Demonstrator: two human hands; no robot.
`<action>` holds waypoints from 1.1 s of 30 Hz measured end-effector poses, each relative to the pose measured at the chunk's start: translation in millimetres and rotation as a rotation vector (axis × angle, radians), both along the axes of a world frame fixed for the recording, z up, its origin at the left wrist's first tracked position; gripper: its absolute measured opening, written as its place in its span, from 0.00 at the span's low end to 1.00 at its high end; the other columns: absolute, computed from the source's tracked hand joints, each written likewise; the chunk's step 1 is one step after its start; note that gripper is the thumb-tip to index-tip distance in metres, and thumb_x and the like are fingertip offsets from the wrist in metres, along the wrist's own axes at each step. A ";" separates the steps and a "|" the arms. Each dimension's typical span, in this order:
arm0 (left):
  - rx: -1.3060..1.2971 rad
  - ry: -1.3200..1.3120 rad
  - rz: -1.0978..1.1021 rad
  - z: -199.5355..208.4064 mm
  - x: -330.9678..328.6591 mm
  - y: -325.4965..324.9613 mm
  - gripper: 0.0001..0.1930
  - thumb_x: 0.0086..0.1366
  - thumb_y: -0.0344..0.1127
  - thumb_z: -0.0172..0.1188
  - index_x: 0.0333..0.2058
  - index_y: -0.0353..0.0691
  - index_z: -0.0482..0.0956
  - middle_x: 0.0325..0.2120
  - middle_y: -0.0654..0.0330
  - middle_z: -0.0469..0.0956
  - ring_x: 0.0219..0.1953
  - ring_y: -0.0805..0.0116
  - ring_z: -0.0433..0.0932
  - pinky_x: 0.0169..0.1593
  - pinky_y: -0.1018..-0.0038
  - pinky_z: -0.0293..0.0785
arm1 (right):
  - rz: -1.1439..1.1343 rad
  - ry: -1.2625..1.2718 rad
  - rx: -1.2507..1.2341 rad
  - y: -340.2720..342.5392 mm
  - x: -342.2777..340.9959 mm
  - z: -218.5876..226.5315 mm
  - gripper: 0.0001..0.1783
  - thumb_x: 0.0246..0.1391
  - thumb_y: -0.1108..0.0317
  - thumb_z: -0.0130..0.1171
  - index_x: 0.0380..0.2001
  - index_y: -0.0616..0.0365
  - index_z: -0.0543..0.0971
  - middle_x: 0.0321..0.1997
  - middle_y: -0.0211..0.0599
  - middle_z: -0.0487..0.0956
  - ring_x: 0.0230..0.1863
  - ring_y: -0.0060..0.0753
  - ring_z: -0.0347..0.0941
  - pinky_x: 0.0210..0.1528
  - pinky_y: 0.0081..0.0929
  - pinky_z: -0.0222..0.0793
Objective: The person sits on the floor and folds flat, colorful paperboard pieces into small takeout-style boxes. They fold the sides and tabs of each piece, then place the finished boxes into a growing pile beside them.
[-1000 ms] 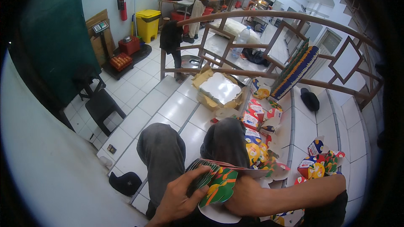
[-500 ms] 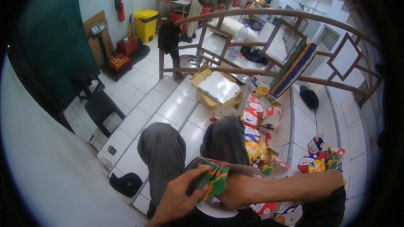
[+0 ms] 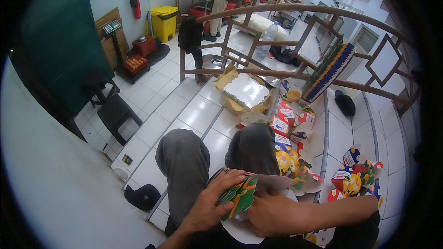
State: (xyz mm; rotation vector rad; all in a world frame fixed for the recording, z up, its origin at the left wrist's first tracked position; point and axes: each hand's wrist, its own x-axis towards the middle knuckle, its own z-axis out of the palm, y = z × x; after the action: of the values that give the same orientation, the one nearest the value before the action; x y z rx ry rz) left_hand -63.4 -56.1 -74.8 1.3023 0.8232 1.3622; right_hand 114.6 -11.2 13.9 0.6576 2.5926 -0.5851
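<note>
Above my lap, my left hand [image 3: 211, 205] grips a stack of flat printed cartons [image 3: 241, 198], green and orange on the face, with the thumb on the near side and fingers over the top edge. My right hand [image 3: 272, 212] reaches in from the right and is tucked between the pale flaps of a paper carton [image 3: 275, 182] against that stack. Its knuckles are bent, and its fingertips are hidden inside. Another white flap [image 3: 241, 233] sticks out below the hands.
Folded food cartons [image 3: 282, 122] lie heaped on the tiled step at my right, with another group [image 3: 355, 177] beyond. An open cardboard box [image 3: 230, 104] holds white sheets. Flat cartons [image 3: 328, 74] lean on the brown railing [image 3: 295, 8]. A black cap [image 3: 142, 197] lies at left.
My left fingers have shifted further over the top of the stack. My right hand stays tucked in the carton. The whole view has moved slightly.
</note>
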 end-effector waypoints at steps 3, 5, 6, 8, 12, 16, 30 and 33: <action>0.040 0.057 0.034 1.1 1.7 -0.3 0.27 0.62 0.47 0.51 0.56 0.37 0.69 0.58 0.46 0.67 0.63 0.47 0.62 0.68 0.57 0.48 | 0.013 -0.002 0.024 -9.5 -0.1 -2.5 0.23 0.62 0.55 0.43 0.48 0.65 0.71 0.49 0.58 0.72 0.51 0.60 0.70 0.48 0.66 0.66; 0.061 0.071 0.071 1.8 5.7 -0.7 0.26 0.62 0.46 0.51 0.55 0.37 0.69 0.57 0.46 0.68 0.63 0.48 0.63 0.67 0.57 0.51 | 0.008 -0.001 0.073 -14.6 3.2 -9.9 0.24 0.62 0.54 0.43 0.48 0.66 0.70 0.53 0.60 0.69 0.54 0.62 0.68 0.51 0.69 0.63; 0.063 0.069 0.075 1.8 7.4 -0.5 0.26 0.63 0.45 0.51 0.55 0.36 0.70 0.56 0.46 0.69 0.62 0.48 0.64 0.67 0.57 0.51 | 0.014 0.005 0.121 -16.2 4.9 -14.5 0.25 0.62 0.54 0.42 0.49 0.67 0.70 0.55 0.61 0.68 0.55 0.63 0.67 0.52 0.70 0.61; 0.065 0.051 0.088 1.0 10.0 -0.8 0.25 0.63 0.44 0.51 0.55 0.36 0.70 0.56 0.46 0.70 0.62 0.48 0.65 0.66 0.58 0.53 | 0.044 -0.032 0.188 -19.1 8.3 -21.4 0.27 0.63 0.54 0.43 0.52 0.68 0.67 0.59 0.63 0.64 0.59 0.62 0.64 0.56 0.69 0.59; 0.045 0.008 0.106 0.0 13.9 -1.5 0.23 0.65 0.44 0.50 0.54 0.36 0.70 0.54 0.47 0.71 0.60 0.50 0.67 0.66 0.58 0.54 | 0.063 -0.264 0.151 -20.3 1.0 -23.3 0.28 0.62 0.59 0.45 0.59 0.69 0.59 0.62 0.66 0.60 0.63 0.63 0.60 0.60 0.60 0.60; -0.020 -0.097 0.080 4.1 14.0 -2.0 0.27 0.66 0.52 0.49 0.55 0.36 0.69 0.55 0.46 0.69 0.60 0.53 0.67 0.64 0.61 0.58 | 0.413 -0.035 0.228 -1.9 -7.3 0.7 0.18 0.53 0.63 0.50 0.40 0.66 0.77 0.42 0.62 0.76 0.42 0.54 0.76 0.47 0.41 0.72; -0.020 -0.001 -0.030 -73.6 -6.4 14.1 0.38 0.60 0.44 0.64 0.64 0.40 0.55 0.62 0.45 0.61 0.66 0.52 0.58 0.69 0.55 0.46 | -0.092 -0.208 -0.350 37.4 -12.9 50.5 0.40 0.58 0.40 0.48 0.55 0.70 0.67 0.53 0.64 0.72 0.55 0.60 0.70 0.60 0.42 0.63; 0.097 0.161 -0.034 -50.5 -11.9 9.8 0.49 0.49 0.43 0.73 0.65 0.40 0.53 0.60 0.46 0.63 0.65 0.52 0.59 0.67 0.57 0.52 | -0.126 -0.042 -0.211 33.7 1.3 38.9 0.39 0.59 0.41 0.47 0.54 0.72 0.67 0.55 0.65 0.69 0.57 0.60 0.66 0.62 0.41 0.60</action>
State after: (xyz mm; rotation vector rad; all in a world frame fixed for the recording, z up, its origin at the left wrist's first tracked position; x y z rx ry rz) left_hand -75.3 -46.2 -125.3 1.5106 0.8480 1.2958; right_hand 115.9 22.5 52.8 0.7565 2.4196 -0.8618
